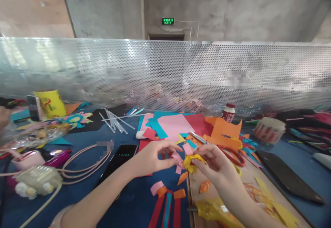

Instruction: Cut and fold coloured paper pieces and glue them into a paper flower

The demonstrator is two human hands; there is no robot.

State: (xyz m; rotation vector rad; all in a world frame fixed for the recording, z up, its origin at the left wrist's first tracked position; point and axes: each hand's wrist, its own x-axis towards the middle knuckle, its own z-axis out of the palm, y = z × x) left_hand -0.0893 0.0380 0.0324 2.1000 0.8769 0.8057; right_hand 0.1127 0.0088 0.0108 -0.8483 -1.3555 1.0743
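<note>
My left hand (161,155) is closed on a curled pink paper strip (177,159), at the left side of a yellow paper flower (192,163). The flower sits between the thumb and fingers of my right hand (210,160). Just below lie orange paper pieces (182,178), a curled pink strip (157,188) and red strips (177,210) beside a blue one. Scissors with red handles (234,155) lie partly behind my right hand. A yellow glue gun (214,211) is partly under my right forearm.
Coloured paper sheets (174,126) cover the middle back. Dark phones (288,176) lie on both sides. A power strip (38,179) with pink cables is at left, near a yellow container (51,103). A bottle (228,112) stands behind. Another person's hand (3,116) shows at far left.
</note>
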